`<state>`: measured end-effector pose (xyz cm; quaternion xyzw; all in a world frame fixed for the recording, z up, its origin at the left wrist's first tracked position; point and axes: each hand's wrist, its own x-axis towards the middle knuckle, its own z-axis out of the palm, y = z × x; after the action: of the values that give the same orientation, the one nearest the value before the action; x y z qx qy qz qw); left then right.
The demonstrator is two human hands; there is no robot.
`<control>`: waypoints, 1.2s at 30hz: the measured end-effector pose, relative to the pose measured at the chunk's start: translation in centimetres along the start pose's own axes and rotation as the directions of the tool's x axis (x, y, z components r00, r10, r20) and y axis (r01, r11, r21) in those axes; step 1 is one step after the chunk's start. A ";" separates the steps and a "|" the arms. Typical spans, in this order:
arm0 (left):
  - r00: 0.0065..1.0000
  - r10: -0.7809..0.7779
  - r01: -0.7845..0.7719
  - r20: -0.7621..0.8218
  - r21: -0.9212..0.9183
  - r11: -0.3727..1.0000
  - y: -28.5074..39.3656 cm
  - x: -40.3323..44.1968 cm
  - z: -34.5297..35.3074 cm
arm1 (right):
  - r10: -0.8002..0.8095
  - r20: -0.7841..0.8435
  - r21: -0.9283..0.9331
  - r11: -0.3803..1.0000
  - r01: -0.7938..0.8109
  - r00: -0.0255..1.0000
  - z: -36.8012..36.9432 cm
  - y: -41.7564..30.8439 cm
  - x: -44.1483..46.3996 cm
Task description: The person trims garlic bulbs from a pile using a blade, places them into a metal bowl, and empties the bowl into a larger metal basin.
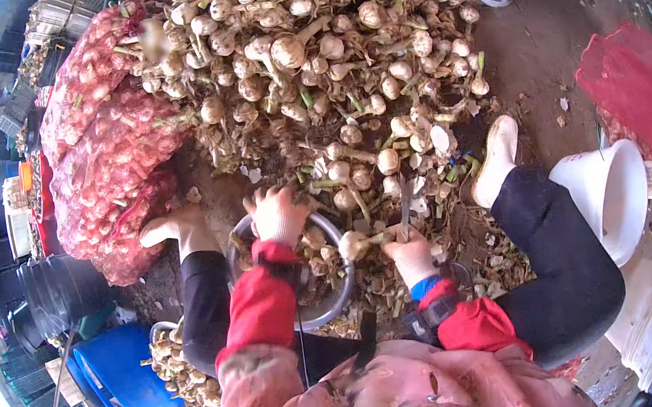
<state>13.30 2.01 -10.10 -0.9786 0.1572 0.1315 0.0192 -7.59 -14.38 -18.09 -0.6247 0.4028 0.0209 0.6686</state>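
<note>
In the head view, the dirt-brown floor (535,62) is carrying scattered peelings around a gray basin (348,279). Beyond the basin, a broad heap of garlic (304,48) is spreading; left of it, a filled red mesh sack (99,160) is slumping. Farther left and nearer the wearer than the basin, a blue barrel (122,386) is sitting. Well to the basin's right, a white tub (621,199) is standing, with a red cloth or net (636,93) lying beyond it.

The left forearm is covering part of the basin, the picture's dark round border is cutting off the room's edges, and the stacked containers at far left are showing too small to make out.

The left hand (276,213) is reaching over the basin's far rim, palm down; its palm is hiding, so whether it is grasping anything I cannot tell. Just right of the basin, the right hand (408,250) is gripping an upright knife (406,205); a stemmed garlic bulb (354,245) is pointing its stem toward that hand, at the basin's right rim.
</note>
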 end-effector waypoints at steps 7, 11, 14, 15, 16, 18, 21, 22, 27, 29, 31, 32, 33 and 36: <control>0.658 -0.136 -0.182 0.740 0.332 0.926 2.5 8.8 6.4 | 0.192 0.028 0.259 0.946 -0.193 0.981 -0.3 -1.1 0.6; 0.823 -0.008 -0.197 0.568 0.298 0.934 2.3 7.9 6.3 | 0.072 -0.181 0.104 0.993 -0.054 0.981 -0.9 -0.7 1.4; 0.991 -0.035 0.036 0.131 -0.005 0.999 1.8 6.0 1.6 | -0.032 -0.182 -0.003 0.999 0.032 0.983 -0.7 2.5 1.8; 1.000 -0.010 0.016 0.025 -0.287 0.958 0.4 5.2 0.7 | -0.082 -0.066 -0.168 0.983 0.070 0.994 -0.3 3.2 1.6; 0.996 -0.022 -0.030 -0.090 -0.538 0.843 -1.0 4.0 -0.4 | -0.115 0.064 -0.319 0.939 0.129 0.991 0.2 2.8 1.1; 0.979 -0.200 0.019 -0.030 -0.972 0.236 -3.2 0.7 -2.1 | 0.101 0.218 -0.319 0.947 -0.027 0.971 1.3 2.1 0.4; 0.938 -0.341 -0.115 -0.061 -0.983 -0.142 -4.7 -6.7 -6.5 | 0.319 0.412 -0.161 0.947 -0.276 0.853 1.9 2.0 0.0; 0.933 -0.354 -0.128 -0.060 -0.977 -0.172 -5.6 -9.0 -6.6 | 0.396 0.430 -0.138 0.917 -0.375 0.811 2.0 1.9 -0.1; 0.841 -0.530 -0.088 0.104 -0.942 -0.324 -8.8 -19.6 -4.2 | -0.051 0.374 0.033 0.999 0.042 0.926 3.1 -0.2 -1.5; 0.886 -0.443 -0.161 0.136 -0.806 -0.569 -7.8 -21.2 -5.3 | -0.107 0.525 -0.005 0.992 0.129 0.844 3.9 -2.8 -2.4; 0.963 -0.264 -0.184 0.046 -0.604 -0.775 -6.3 -22.1 -6.1 | -0.195 0.682 -0.034 0.954 0.297 0.705 5.2 -4.4 -3.8; 0.961 -0.266 -0.174 0.082 -0.568 -0.804 -5.9 -22.4 -6.5 | -0.170 0.698 -0.178 0.900 0.398 0.696 5.6 -5.5 -4.9; 0.939 -0.295 -0.026 0.175 -0.821 -0.570 -5.6 -22.4 -7.0 | -0.238 0.662 -0.177 0.872 0.456 0.710 5.9 -5.7 -5.9; 0.993 -0.050 0.055 0.110 -0.774 -0.630 -4.0 -22.4 -6.8 | -0.327 0.558 -0.170 0.855 0.491 0.763 5.1 -6.0 -7.2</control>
<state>-4.27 12.05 2.30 -0.4474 -0.1102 0.1984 -0.8650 -6.63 -7.90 -9.66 -0.7653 0.0551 0.0991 0.6336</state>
